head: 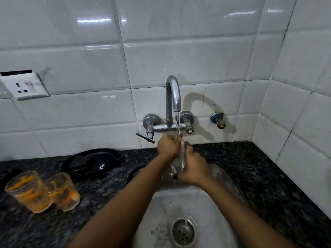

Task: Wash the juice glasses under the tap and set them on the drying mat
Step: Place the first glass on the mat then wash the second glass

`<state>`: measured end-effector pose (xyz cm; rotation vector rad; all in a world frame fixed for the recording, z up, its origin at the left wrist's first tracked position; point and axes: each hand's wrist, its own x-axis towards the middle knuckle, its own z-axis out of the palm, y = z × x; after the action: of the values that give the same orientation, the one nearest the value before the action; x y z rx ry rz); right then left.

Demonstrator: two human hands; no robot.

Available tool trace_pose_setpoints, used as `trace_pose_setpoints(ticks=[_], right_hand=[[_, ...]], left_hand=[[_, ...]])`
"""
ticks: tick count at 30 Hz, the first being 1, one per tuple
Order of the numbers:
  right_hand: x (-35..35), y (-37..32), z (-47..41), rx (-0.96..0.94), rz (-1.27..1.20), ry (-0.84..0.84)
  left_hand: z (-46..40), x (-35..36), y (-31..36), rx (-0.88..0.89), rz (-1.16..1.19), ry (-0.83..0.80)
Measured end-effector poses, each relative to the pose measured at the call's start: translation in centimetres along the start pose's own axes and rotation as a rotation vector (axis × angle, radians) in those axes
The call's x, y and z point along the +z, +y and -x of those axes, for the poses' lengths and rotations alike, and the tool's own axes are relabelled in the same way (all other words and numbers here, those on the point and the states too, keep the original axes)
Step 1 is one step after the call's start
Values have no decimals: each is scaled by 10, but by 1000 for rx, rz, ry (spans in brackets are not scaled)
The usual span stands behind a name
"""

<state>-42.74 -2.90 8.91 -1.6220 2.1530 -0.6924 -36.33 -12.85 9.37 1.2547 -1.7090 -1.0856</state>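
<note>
Both my hands hold a clear juice glass (181, 159) under the running chrome tap (172, 97), above the steel sink (161, 212). My left hand (168, 144) grips the glass's upper end, where the water stream lands. My right hand (192, 167) wraps its lower part. Most of the glass is hidden by my fingers. Two more glasses, smeared with orange juice residue, stand on the counter at the left: one nearer the edge (28, 191) and one (63, 191) touching it on the right.
A black pan lid or tray (93, 161) lies on the dark granite counter (259, 176) behind the dirty glasses. The tap's lever handle (145, 137) juts left. A wall socket (24, 86) sits on the white tiles. The sink drain (183, 231) is below.
</note>
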Motion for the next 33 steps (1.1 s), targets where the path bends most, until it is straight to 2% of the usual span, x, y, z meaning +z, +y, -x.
trace_pose_setpoints(ticks=[3,5,7,8,11,12,13,14,15,17,19,21,24,26,31,33], right_hand=[[-17,10,-1,78,-886,-383],[-17,18,1,106,-1190,-481],[-13,17,1,157,-1142,-409],[-8,14,1,191,-969,-310],[0,0,3,117,85,41],[3,0,3,55,260,108],[5,0,3,4,290,129],[5,5,0,-22,210,98],[4,12,-3,-11,29,10],[-6,20,-5,135,-512,-311],[-9,28,-2,220,-838,-503],[-4,30,-3,137,-859,-462],[9,32,-13,56,-821,-275],[17,29,-17,21,-835,-193],[21,18,-24,78,-810,-11],[14,12,-28,101,-661,41]], left_hand=[[1,-7,-6,-95,409,-88],[5,-11,-7,-114,567,-139],[8,-12,-2,-58,471,-179],[8,-12,1,-34,370,-198],[10,-5,6,8,-28,-167],[10,-3,5,5,-63,-120],[11,-1,2,13,-34,-81],[11,-1,0,23,5,-47],[13,-3,-2,29,38,-18],[18,-7,-4,9,168,-15],[23,-10,-8,-13,331,-48],[25,-13,-4,-66,478,-18],[20,-23,8,-184,842,39],[18,-32,11,-217,964,92],[14,-50,-5,-297,796,276],[9,-58,-14,-347,652,247]])
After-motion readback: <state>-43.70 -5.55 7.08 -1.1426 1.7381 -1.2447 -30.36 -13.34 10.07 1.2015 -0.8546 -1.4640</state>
